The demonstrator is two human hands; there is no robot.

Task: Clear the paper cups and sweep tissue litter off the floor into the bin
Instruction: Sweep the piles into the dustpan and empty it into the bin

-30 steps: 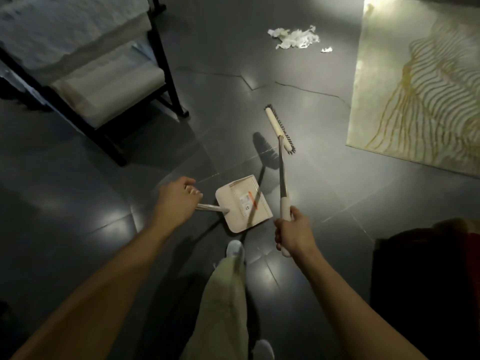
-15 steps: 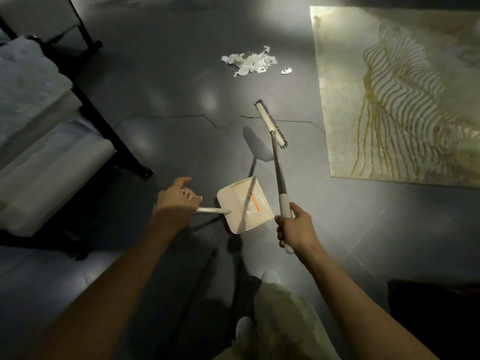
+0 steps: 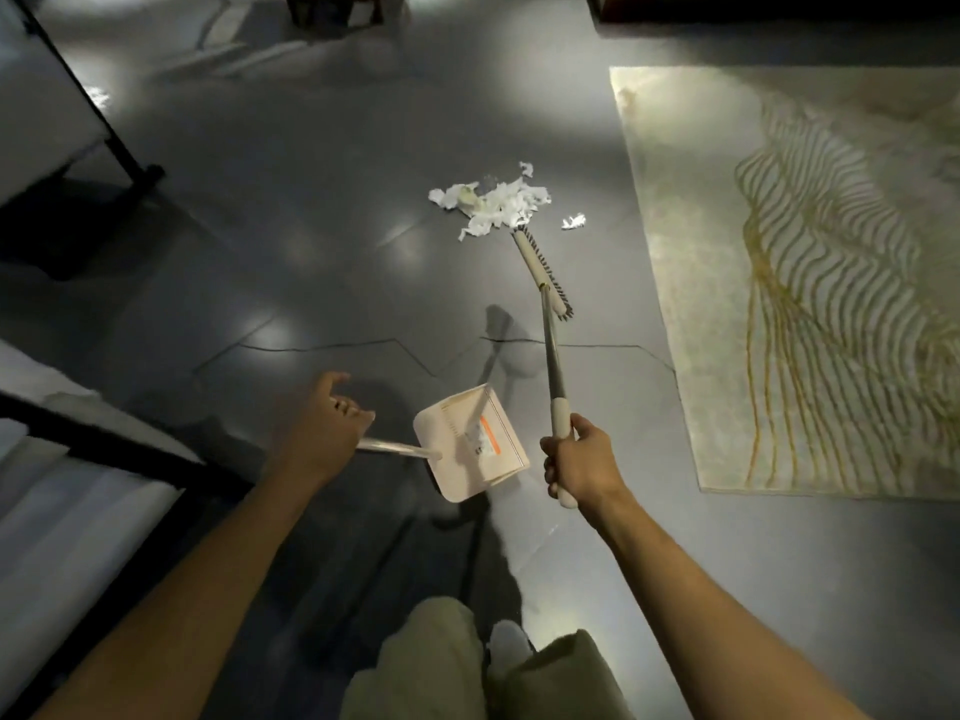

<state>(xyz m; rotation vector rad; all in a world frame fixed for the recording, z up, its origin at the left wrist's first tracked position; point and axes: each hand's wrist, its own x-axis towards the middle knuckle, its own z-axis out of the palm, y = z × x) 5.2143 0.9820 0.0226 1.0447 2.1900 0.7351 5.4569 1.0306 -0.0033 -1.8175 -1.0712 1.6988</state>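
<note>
A heap of torn white tissue (image 3: 493,204) lies on the dark floor ahead, with one small scrap (image 3: 573,221) apart to its right. My right hand (image 3: 581,462) grips the pale handle of a broom, whose brush head (image 3: 542,272) reaches forward and ends just below the heap. My left hand (image 3: 318,431) holds the thin handle of a cream dustpan (image 3: 470,441), which hangs above the floor between my hands with an orange-marked label inside. No cups or bin show.
A pale rug (image 3: 810,283) with gold wavy lines covers the floor on the right. A black-framed seat with light cushions (image 3: 78,491) stands at the left, with another black frame leg (image 3: 140,171) farther back. My legs and a white shoe (image 3: 506,641) are below.
I have walked forward. The tissue heap is now much closer, and the broom head has gone from well short of it to right at its near edge. Both hands keep their holds.
</note>
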